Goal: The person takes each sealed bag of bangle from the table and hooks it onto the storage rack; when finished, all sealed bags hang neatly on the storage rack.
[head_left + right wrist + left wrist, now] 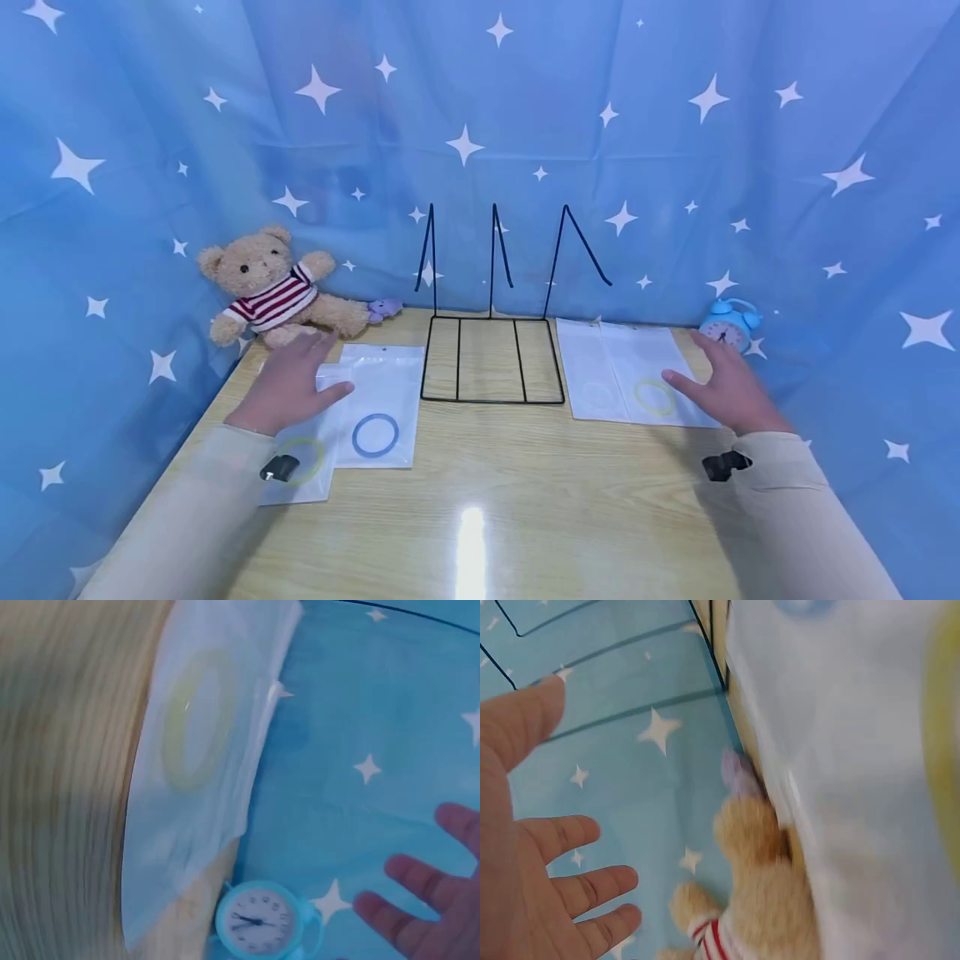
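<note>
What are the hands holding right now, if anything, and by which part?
Nothing is held: the left hand and right hand are both empty.

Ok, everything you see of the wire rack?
The rack looks like thin black metal: a flat rectangular base with two inner bars, and three uprights at its back, each bent over into an arm slanting down. It stands upright on the table, one bag close to its left, another to its right. Nothing hangs on it.
</note>
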`<state>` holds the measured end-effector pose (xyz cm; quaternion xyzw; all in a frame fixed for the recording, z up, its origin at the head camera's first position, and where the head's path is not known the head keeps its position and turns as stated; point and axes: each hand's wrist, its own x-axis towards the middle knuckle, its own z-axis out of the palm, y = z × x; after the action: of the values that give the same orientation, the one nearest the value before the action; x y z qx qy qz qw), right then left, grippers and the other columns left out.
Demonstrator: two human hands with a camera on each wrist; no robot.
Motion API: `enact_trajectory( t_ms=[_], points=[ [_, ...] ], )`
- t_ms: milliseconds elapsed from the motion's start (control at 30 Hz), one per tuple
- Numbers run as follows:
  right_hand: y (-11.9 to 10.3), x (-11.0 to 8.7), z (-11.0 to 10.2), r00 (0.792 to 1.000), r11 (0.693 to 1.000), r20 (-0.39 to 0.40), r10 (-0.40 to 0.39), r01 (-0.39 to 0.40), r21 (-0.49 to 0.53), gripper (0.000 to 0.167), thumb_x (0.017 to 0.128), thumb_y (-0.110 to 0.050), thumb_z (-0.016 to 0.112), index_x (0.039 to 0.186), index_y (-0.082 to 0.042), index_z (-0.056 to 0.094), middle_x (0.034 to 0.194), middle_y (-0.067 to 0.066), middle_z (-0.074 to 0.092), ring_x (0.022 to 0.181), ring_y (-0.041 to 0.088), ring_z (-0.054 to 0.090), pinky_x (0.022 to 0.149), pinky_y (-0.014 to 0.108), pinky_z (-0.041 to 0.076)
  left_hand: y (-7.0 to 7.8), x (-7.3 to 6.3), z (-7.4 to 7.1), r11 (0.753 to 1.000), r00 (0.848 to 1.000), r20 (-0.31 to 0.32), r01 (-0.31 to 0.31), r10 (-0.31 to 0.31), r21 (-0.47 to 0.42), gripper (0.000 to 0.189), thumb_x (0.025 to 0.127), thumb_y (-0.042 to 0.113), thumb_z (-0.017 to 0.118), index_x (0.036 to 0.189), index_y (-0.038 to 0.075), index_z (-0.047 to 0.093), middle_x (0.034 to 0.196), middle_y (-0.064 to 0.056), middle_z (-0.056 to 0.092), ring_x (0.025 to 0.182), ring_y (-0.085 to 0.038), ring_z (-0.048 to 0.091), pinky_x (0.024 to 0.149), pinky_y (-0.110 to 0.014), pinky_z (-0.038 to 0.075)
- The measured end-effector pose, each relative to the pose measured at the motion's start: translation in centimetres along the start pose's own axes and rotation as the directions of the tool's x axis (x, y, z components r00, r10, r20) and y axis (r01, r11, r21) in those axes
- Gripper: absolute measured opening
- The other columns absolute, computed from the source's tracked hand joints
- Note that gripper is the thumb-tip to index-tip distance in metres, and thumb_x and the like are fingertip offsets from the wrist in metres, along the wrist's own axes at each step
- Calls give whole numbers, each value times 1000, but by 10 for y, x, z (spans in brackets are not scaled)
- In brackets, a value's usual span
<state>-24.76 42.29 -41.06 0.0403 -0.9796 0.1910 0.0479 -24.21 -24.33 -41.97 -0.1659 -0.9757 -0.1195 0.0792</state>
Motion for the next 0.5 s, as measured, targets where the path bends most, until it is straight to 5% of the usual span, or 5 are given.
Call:
enact_trajectory(
  t_ms=[200, 500],
  points=[
    [2, 4, 14, 997, 982, -43, 60, -52, 179, 102, 100, -58, 66, 169, -4, 15, 165, 38, 25, 143, 66, 32, 106, 79, 36, 22, 12, 21, 990, 999, 37, 18, -13, -139, 84, 98, 47, 72, 162, 2, 39, 161, -28, 43, 149, -51, 38, 120, -70, 31],
    [5, 1, 19, 982, 901, -9, 189, -170, 400, 101, 101, -60, 61, 171, -14, 5, 169, 36, 18, 147, 65, 26, 109, 77, 36, 57, 37, 40, 977, 999, 30, -21, 28, -213, 82, 98, 44, 74, 162, 5, 39, 161, -25, 46, 148, -47, 41, 119, -66, 35]
  ],
)
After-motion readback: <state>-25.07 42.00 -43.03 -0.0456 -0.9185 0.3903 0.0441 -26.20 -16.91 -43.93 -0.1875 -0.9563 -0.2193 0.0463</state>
